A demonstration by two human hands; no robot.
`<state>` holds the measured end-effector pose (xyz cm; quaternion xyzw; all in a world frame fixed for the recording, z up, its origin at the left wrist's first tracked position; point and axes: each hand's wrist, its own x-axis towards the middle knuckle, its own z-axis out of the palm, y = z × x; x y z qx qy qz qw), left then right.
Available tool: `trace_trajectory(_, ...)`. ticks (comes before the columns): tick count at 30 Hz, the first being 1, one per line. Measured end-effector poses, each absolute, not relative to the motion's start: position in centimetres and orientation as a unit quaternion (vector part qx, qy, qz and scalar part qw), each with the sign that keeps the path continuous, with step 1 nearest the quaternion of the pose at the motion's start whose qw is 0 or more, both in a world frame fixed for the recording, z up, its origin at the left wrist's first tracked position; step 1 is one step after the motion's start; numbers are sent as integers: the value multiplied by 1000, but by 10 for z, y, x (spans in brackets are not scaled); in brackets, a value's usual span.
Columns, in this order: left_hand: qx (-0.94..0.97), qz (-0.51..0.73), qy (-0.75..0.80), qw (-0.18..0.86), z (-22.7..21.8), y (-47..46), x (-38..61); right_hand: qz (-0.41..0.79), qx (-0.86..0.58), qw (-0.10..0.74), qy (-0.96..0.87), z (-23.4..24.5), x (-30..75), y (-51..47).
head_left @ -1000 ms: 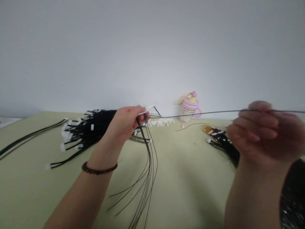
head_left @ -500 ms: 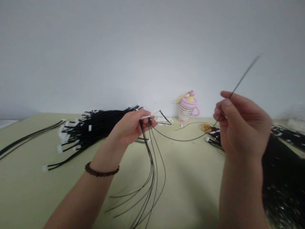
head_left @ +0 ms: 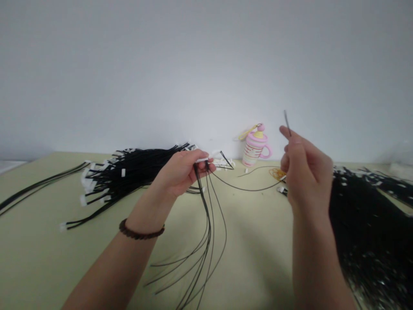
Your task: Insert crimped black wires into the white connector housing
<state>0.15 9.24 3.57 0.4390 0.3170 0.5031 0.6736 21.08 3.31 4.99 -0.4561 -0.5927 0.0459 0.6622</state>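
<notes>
My left hand (head_left: 187, 170) pinches a small white connector (head_left: 202, 159) above the middle of the table. Several thin black wires (head_left: 208, 224) hang from the connector, their loose ends fanning out below. On the right, my right hand (head_left: 306, 168) is closed on a black wire (head_left: 287, 120), whose short end sticks up past the thumb and forefinger. A wire curves from near my left fingers towards my right hand; whether it is the same one is hidden by the hand. Just behind my left fingertips lie small white pieces (head_left: 226, 163).
At left lies a large bundle of black wires (head_left: 145, 165) with white connectors, with more wires (head_left: 41, 183) beside it. A pink and white cup-shaped trinket (head_left: 254, 148) stands near the wall. A yellowish coil (head_left: 276, 173) and a big pile of black wires (head_left: 371, 224) are at right.
My right hand has moved left and slid towards the wire's tip, so much less of it sticks out above the fingers. My left hand still holds the connector, nearly in place.
</notes>
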Motion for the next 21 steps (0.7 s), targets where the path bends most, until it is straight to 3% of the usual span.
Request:
trace_trajectory(3,443,505,320,669,35,93,2,-28,-491,663,-565,51,202,30)
trace_trajectory(6,445,507,321,664,34,93,2,-26,-500,677,-540,52,202,31)
trace_trajectory(14,440,517,320,661,32,96,4,4,-387,788,-479,61,237,34)
trace_trajectory(21,437,522,330,653,29,98,5,-102,-360,827,-420,65,263,29)
